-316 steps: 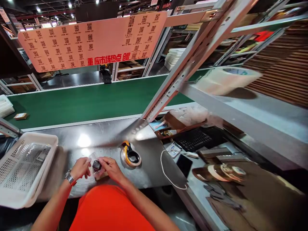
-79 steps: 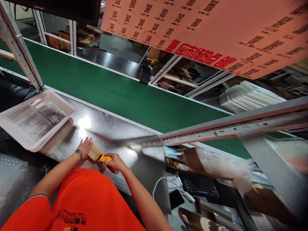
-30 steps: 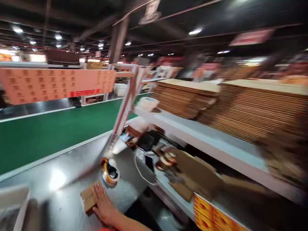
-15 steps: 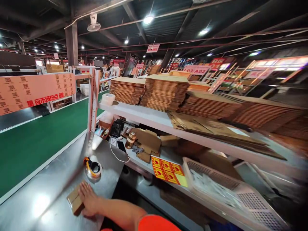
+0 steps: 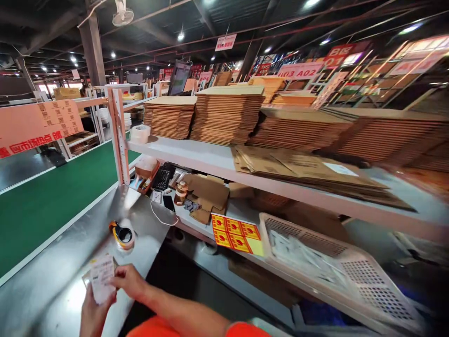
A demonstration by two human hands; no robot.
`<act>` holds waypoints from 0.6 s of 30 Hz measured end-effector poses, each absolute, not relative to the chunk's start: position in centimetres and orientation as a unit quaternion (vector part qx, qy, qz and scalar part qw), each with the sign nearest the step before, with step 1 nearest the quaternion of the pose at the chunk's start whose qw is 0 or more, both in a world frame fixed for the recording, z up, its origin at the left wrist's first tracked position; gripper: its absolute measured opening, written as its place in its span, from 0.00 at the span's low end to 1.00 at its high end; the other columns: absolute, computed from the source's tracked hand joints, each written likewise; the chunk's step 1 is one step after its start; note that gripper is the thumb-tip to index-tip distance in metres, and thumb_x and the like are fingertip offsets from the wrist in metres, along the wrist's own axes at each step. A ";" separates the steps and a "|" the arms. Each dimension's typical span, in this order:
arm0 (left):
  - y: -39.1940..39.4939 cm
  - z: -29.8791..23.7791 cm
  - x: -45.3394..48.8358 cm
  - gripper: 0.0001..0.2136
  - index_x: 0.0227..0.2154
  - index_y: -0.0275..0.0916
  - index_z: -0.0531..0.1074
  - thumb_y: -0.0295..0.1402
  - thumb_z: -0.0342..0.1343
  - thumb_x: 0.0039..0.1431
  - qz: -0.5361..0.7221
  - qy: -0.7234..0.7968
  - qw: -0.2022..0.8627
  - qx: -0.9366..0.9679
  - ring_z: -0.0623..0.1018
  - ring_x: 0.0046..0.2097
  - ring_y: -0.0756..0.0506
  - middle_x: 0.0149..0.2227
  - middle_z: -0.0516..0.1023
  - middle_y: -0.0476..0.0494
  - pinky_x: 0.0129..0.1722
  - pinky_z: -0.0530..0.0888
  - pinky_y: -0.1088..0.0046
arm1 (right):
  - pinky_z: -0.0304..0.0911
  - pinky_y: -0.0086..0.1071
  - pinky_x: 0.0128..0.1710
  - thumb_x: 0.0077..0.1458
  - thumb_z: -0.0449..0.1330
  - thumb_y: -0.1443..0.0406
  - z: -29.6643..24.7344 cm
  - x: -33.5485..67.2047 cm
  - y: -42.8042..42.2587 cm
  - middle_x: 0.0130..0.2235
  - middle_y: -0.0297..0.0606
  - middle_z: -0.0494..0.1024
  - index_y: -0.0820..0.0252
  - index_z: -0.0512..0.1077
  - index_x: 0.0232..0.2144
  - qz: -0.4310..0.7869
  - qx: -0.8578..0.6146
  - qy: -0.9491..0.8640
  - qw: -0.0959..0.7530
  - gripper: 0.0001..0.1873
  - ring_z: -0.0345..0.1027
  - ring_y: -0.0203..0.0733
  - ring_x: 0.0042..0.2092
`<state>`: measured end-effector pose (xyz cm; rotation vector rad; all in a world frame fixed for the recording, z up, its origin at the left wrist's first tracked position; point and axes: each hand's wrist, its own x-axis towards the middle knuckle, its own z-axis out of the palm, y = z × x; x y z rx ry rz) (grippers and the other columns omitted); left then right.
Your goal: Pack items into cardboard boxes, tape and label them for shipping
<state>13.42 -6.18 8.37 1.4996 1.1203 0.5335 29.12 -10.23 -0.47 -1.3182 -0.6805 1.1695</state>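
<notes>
A white printed label [image 5: 101, 277] is held up over the metal table [image 5: 45, 306]. My left hand [image 5: 95, 306] grips it from below, thumb along its lower edge. At the label's right edge, my right hand [image 5: 128, 282] has its fingers closed in a pinch. A tan edge shows behind the label; most of whatever lies there is hidden. Just beyond my hands, a tape dispenser [image 5: 121, 234] with an orange and black frame rests on the table.
To the right, a shelf [image 5: 206, 157] bears several stacks of flat cardboard [image 5: 228, 117] and a tape roll [image 5: 140, 134]. Below it are a phone [image 5: 169, 203], a jar [image 5: 181, 193], yellow-red stickers [image 5: 236, 234] and a white basket [image 5: 315, 276]. A green conveyor belt [image 5: 59, 201] runs along the left.
My left hand has come into view with the white label. My right hand has left the small carton it was pressing and now pinches the label's edge. The camera view has shifted somewhat.
</notes>
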 end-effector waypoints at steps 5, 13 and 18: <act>-11.0 5.7 20.5 0.29 0.32 0.35 0.85 0.58 0.77 0.39 0.127 0.416 0.690 0.578 0.76 0.28 0.45 0.27 0.83 0.40 0.26 0.67 0.72 | 0.67 0.35 0.38 0.39 0.79 0.35 2.5 36.1 -18.8 0.24 0.28 0.75 0.59 0.77 0.23 0.495 -0.574 -0.205 0.620 0.35 0.67 0.36 0.30; -17.9 3.0 28.7 0.28 0.27 0.36 0.82 0.58 0.78 0.38 0.182 0.480 0.653 0.556 0.73 0.24 0.48 0.24 0.82 0.43 0.27 0.68 0.70 | 0.71 0.36 0.41 0.45 0.78 0.34 2.6 41.2 -30.7 0.41 0.44 0.87 0.61 0.85 0.39 0.535 -0.530 -0.115 0.648 0.37 0.79 0.44 0.41; -22.4 2.7 31.1 0.28 0.26 0.35 0.81 0.57 0.80 0.36 0.177 0.485 0.663 0.542 0.72 0.24 0.49 0.24 0.82 0.42 0.26 0.67 0.72 | 0.70 0.35 0.39 0.45 0.78 0.35 1.9 43.1 -35.2 0.38 0.40 0.85 0.60 0.85 0.36 0.519 -0.545 -0.114 0.648 0.35 0.76 0.41 0.37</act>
